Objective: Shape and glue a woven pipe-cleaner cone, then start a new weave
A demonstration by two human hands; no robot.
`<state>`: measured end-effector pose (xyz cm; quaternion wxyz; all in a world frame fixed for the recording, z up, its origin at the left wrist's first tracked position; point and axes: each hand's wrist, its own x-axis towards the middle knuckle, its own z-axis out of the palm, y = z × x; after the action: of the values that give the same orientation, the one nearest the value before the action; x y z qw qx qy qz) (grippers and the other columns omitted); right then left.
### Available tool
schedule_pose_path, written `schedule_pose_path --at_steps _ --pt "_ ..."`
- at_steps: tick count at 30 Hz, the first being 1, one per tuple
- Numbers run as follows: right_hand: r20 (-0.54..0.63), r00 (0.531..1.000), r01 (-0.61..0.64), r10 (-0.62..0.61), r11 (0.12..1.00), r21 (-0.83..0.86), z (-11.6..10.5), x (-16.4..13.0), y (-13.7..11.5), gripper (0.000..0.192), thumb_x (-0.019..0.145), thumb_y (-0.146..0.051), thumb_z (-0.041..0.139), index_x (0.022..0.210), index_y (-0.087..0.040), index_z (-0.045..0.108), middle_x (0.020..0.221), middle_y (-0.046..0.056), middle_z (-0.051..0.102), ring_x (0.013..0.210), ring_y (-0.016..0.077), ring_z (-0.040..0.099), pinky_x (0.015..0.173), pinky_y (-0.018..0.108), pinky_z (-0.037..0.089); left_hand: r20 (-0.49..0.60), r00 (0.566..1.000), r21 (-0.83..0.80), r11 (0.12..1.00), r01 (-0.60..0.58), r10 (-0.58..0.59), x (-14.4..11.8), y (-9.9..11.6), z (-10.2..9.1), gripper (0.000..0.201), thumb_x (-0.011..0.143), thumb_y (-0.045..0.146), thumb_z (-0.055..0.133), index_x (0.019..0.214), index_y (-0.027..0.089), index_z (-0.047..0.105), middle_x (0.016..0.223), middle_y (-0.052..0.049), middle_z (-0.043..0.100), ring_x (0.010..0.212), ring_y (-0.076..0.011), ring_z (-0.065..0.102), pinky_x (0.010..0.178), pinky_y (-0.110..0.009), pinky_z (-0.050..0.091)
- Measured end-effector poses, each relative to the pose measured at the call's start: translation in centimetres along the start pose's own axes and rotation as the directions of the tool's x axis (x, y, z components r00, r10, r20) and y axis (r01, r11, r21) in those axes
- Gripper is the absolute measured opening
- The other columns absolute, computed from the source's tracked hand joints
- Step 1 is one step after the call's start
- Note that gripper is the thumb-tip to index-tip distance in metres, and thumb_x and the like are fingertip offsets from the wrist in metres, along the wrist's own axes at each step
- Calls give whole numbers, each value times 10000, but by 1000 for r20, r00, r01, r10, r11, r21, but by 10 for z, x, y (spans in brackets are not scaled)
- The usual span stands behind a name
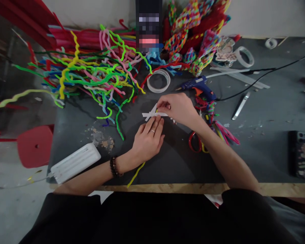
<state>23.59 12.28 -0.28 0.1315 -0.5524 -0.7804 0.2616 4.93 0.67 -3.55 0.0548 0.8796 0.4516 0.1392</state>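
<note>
My left hand [149,139] lies flat on the grey table [264,149], its fingertips pressing on crossed white strips [149,114]. My right hand [179,107] pinches the same strips from above at their right end. A yellow-green pipe cleaner [136,174] runs out from under my left wrist toward the table's front edge. What lies under my right palm is hidden.
A heap of coloured pipe cleaners [91,73] fills the back left. A tape roll [158,80], blue glue gun [199,86] with black cord, red-handled scissors [195,141], metal tweezers [240,105], white power strip [74,162] and a phone [303,154] lie around. A red stool [35,145] stands left.
</note>
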Motion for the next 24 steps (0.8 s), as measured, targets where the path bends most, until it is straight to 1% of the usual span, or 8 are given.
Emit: schedule_pose_path --at_steps 3,5,7,11,14,18,21,24 --pt "-76 997 5 -5 1000 1 -14 0 5 210 981 -298 608 1061 -267 799 1029 29 807 925 220 713 831 357 490 -43 999 -102 994 26 -30 2 -4 -4 525 1079 327 476 1548 91 500 1600 -162 541 1483 -301 521 1094 -452 520" --pt "-102 995 -17 13 999 -40 -22 0 9 245 997 -303 583 1116 -278 796 1077 42 797 954 239 706 858 381 505 -69 994 -204 977 70 -85 4 -6 -4 459 1081 305 474 1502 136 549 1551 -141 599 1446 -278 562 1116 -453 523" --pt "-140 990 -39 24 994 -105 -23 1 12 290 998 -274 569 1192 -298 783 1149 49 778 1001 255 699 865 399 521 -77 990 -283 955 92 -119 4 -6 -3 409 1075 257 476 1458 154 579 1540 -131 612 1447 -263 560 1159 -472 511" --pt "-216 975 -2 -41 981 -196 -9 6 11 455 971 -185 549 1380 -317 697 1328 59 706 1133 276 670 850 405 559 -31 998 -294 955 48 -60 1 1 -5 408 1047 192 502 1442 127 582 1662 -164 459 1546 -293 438 1230 -527 466" --pt "-225 972 7 -65 968 -250 4 13 7 525 970 -175 521 1467 -305 624 1396 94 655 1206 304 624 800 396 576 -2 999 -284 958 37 -39 -1 5 -12 376 1042 203 520 1402 160 620 1691 -136 424 1554 -305 426 1209 -528 488" --pt "-218 973 7 -74 956 -293 9 21 6 530 958 -133 477 1429 -316 638 1394 94 639 1243 297 586 760 377 576 -42 996 -362 931 59 -79 4 2 -22 313 1047 193 519 1327 204 658 1650 -88 495 1522 -254 472 1221 -496 484" --pt "-215 974 2 -67 958 -288 8 24 9 464 978 -149 449 1318 -336 704 1387 70 646 1243 284 577 780 375 570 -57 993 -438 897 69 -104 7 -2 -24 263 1048 168 510 1234 214 690 1608 -78 546 1496 -225 503 1235 -489 477" --pt "-215 975 -5 -53 965 -261 5 27 12 391 1000 -181 446 1207 -314 750 1355 64 668 1260 286 573 822 384 562 -44 995 -472 880 56 -87 7 -2 -22 243 1047 163 513 1177 215 711 1611 -77 540 1481 -230 520 1242 -499 471"
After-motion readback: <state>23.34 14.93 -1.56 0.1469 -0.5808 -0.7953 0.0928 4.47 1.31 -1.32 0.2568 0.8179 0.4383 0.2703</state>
